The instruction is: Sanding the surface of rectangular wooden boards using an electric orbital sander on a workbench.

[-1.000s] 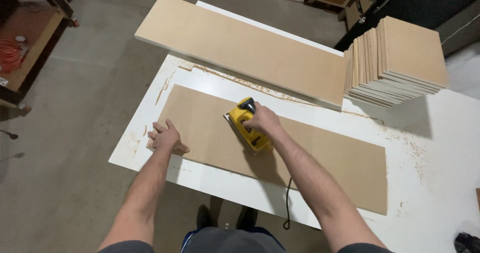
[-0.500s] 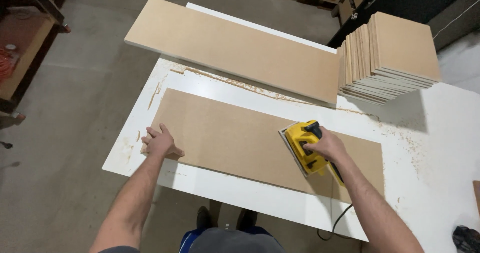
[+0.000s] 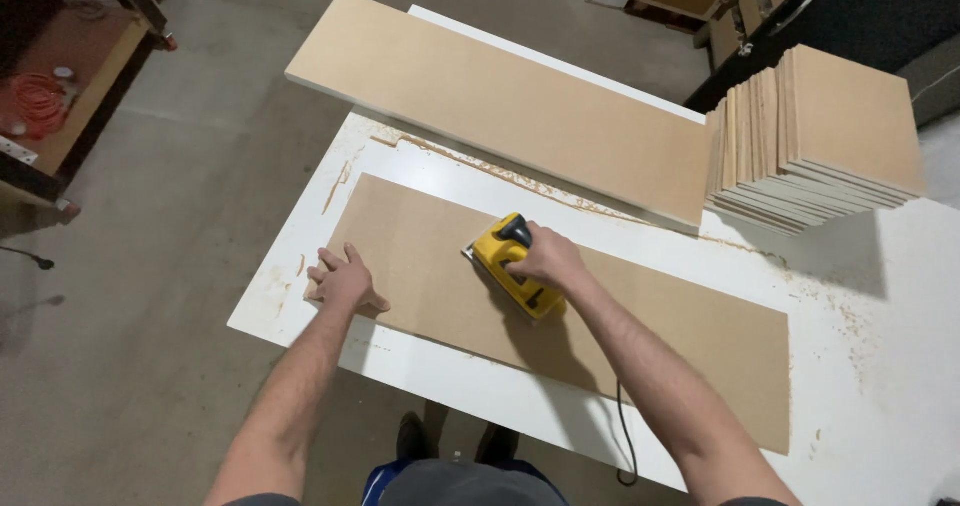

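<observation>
The right hand (image 3: 545,258) is clenched around the handle of a yellow sander (image 3: 512,264), which rests flat on the brown board (image 3: 640,316) lying on the white desk (image 3: 880,386). Half a second ago the sander sat near the right end of the board; it now stands left of the middle, close to where it was a second ago. This back-and-forth travel suggests the surface is being worked in long passes along its length.

The left hand (image 3: 343,279) lies open and flat, fingers spread, pressing the board's left end against the desk. Its position is unchanged across the three views.

The black cord (image 3: 622,436) hangs off the near desk edge. A second long board (image 3: 500,106) lies behind, beside a stack of panels (image 3: 820,136). Pale dust marks the desk along the far edge of the board; whether fresh dust is appearing cannot be told at this sharpness.
</observation>
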